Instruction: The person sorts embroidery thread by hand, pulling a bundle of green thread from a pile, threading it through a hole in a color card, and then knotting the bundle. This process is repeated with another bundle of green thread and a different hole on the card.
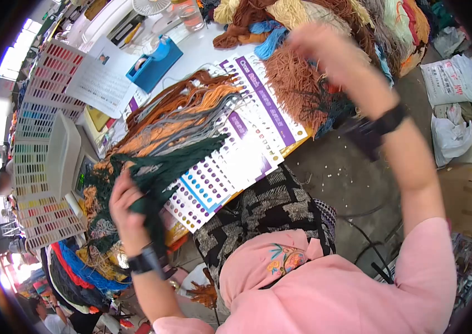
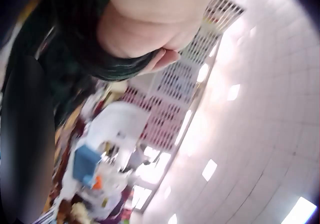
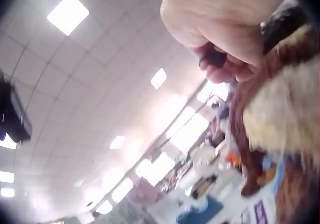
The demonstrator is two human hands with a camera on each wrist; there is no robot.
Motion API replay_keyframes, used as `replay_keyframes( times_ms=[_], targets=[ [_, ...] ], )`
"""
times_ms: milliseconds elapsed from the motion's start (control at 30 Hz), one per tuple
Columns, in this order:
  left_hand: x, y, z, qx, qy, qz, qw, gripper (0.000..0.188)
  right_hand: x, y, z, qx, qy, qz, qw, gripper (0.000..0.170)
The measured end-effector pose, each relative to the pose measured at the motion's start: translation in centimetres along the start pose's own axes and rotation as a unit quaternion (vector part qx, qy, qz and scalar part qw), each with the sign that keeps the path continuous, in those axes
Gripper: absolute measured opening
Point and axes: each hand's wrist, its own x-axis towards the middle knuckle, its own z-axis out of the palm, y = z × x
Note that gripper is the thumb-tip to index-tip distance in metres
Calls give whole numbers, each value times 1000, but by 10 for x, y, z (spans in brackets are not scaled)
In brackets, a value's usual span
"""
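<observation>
Dark green yarn (image 1: 183, 158) stretches over the table from my left hand (image 1: 126, 209), whose curled fingers grip it. In the left wrist view a dark green loop (image 2: 117, 69) wraps under the left hand (image 2: 150, 24). My right hand (image 1: 325, 55), blurred, is raised over the brown yarn (image 1: 289, 83) at the table's right end. The right wrist view shows the fingers of the right hand (image 3: 225, 34) curled round a small dark thing (image 3: 214, 59); what it is cannot be told. More dark green strands (image 1: 328, 106) lie below the right hand.
Orange, brown and grey strands (image 1: 180, 114) lie across printed colour cards (image 1: 269, 100). Behind them are a blue tape dispenser (image 1: 155, 64), a paper sheet (image 1: 102, 75) and a glass jar (image 1: 190, 15). A white machine (image 1: 63, 156) stands left, before colour-chart panels (image 1: 33, 161). Bags (image 1: 453, 83) lie right.
</observation>
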Motion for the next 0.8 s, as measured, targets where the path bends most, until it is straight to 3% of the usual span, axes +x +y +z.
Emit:
replay_keyframes(
  times_ms=[33, 67, 167, 233, 300, 433, 533, 567, 667, 800],
  targets=[
    [27, -27, 4, 130, 69, 31, 989, 26, 1, 26, 25, 20, -70, 36, 997, 8],
    [48, -60, 19, 180, 89, 2, 980, 24, 0, 52, 44, -1, -82, 49, 995, 6],
    [92, -138, 49, 376, 99, -71, 919, 26, -9, 88, 77, -140, -38, -15, 989, 8],
    [112, -170, 46, 420, 145, -97, 890, 30, -18, 93, 88, -165, 11, -47, 985, 10],
    [125, -194, 39, 434, 198, -98, 873, 20, -25, 104, 93, -203, 38, -83, 975, 15],
    [137, -210, 31, 490, 206, -69, 844, 9, -33, 109, 103, -264, 49, -120, 956, 20],
    [128, -202, 40, 612, 181, -81, 766, 11, -27, 100, 97, -267, 50, -106, 956, 21],
    [125, -195, 35, 657, 178, -90, 727, 20, -26, 97, 95, -268, 51, -101, 957, 21],
    [118, -181, 46, 715, 142, -124, 673, 21, -34, 97, 97, -247, -20, -135, 959, 19],
    [111, -176, 49, 662, 202, -133, 709, 13, -48, 97, 99, -216, -55, -163, 961, 14]
  ],
)
